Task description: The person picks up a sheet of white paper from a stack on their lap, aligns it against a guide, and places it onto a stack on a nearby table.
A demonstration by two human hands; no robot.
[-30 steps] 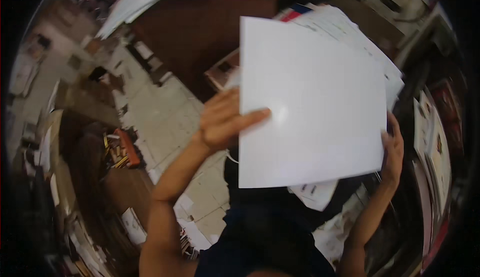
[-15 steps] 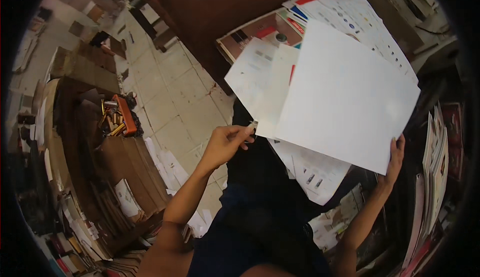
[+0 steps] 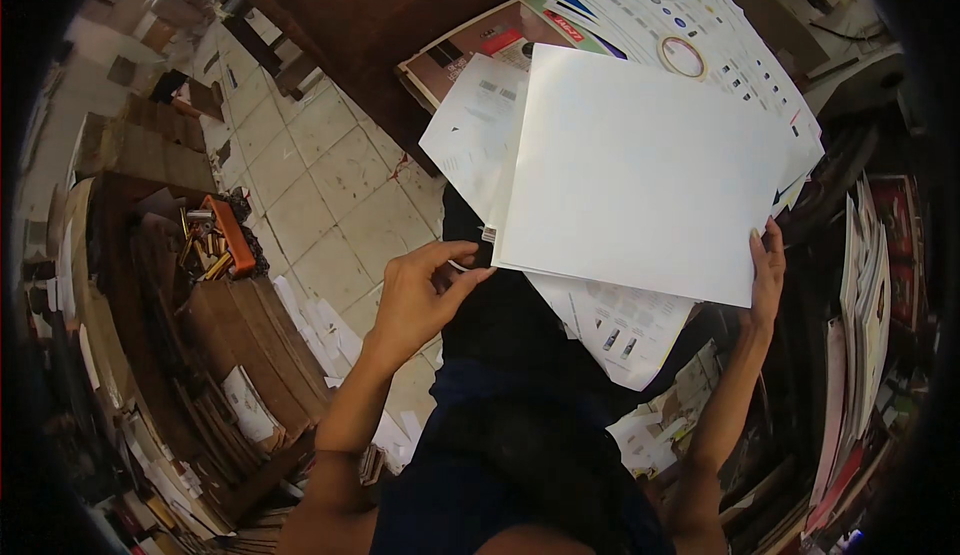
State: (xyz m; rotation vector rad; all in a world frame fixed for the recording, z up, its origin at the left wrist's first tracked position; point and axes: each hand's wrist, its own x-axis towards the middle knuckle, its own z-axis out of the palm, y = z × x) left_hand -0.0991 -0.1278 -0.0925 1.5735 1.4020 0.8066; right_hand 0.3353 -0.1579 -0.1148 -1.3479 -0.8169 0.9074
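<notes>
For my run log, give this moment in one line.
left hand: open by lower-left corner of white sheet | right hand: at sheet's right edge | printed sheets: beneath

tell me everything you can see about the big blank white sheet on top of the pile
The white sheet is broad and four-sided, smooth, like paper or thin card, with no print on its visible face. It lies askew over printed sheets, with other pale layers showing along its left edge. The right hand is at its right edge, near the lower corner. The left hand's thumb is at its lower left corner; whether it touches is unclear.
</notes>
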